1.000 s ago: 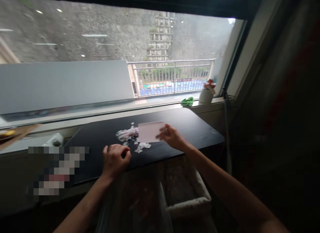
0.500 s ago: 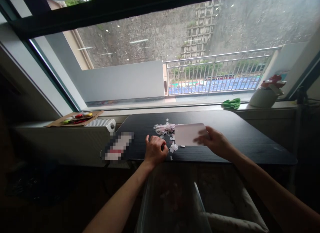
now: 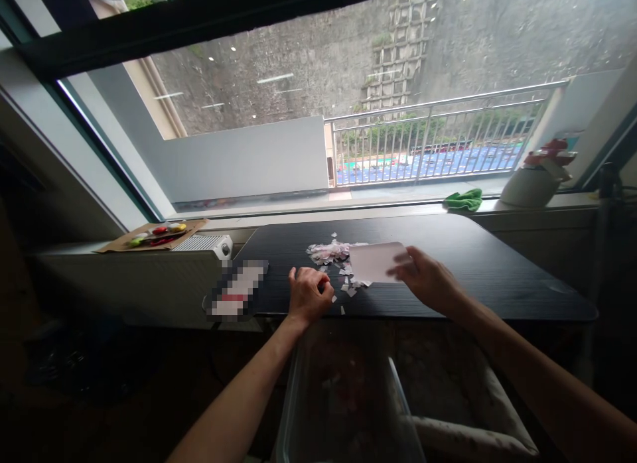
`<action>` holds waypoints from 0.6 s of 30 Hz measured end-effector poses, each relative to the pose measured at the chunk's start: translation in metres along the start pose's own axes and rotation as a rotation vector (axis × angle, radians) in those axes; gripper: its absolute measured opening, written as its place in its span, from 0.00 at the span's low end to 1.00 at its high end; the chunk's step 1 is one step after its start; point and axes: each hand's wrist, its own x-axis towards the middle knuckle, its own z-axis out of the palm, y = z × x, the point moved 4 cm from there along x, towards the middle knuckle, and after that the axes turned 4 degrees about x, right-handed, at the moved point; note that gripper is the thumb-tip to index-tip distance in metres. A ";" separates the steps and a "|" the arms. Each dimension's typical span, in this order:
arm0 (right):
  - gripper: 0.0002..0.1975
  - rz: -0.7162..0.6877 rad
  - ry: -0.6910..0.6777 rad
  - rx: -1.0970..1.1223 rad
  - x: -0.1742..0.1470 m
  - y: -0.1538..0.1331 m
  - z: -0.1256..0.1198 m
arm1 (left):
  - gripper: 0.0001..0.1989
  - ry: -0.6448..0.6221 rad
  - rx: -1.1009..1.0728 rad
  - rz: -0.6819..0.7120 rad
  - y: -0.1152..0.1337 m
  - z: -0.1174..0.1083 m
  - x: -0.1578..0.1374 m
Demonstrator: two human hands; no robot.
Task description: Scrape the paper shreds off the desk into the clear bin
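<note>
My right hand grips the right end of a thin, pale, translucent card with rounded corners; the fingers behind it show through dimly. The card stands tilted over the dark table, beside small torn paper scraps. More scraps lie loose below its lower edge. My left hand is at the table's near edge, left of these scraps, with curled fingers and the thumb near the index finger. Its palm is hidden. Below the edge stands a clear plastic bin, with a few pale bits dimly visible inside.
A blurred-out flat item lies at the table's left end. Beyond it are a white radiator and a brown sheet with colourful pieces. A green cloth and a white jug sit on the sill. Right of the bin is a patterned cushion.
The card in my right hand has shifted slightly up, and the scraps beneath its lower edge have spread out to the right. My left hand has barely moved.
</note>
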 end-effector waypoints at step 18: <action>0.06 0.009 0.044 -0.095 0.000 0.001 -0.019 | 0.17 -0.333 -0.069 0.296 0.009 0.000 0.000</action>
